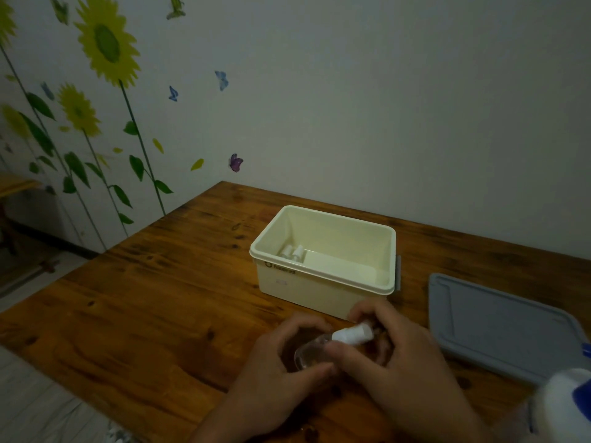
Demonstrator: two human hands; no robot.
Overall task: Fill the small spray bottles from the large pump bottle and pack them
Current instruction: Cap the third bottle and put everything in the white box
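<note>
Fingers [332, 350] of our right hand [399, 356] curl round the white cap end of a small spray bottle [323, 346], which lies tilted low in the frame's centre. Our left hand [281, 362] cups its clear body from the left, thumb curled beneath. Both hover just above the wooden table [144, 298]. Just above them sits the open cream box [323, 273] with two more capped bottles [292, 252] in its left corner. At right lies a grey lid [499, 327]; the large pump bottle [566, 404] shows at lower right.
</note>
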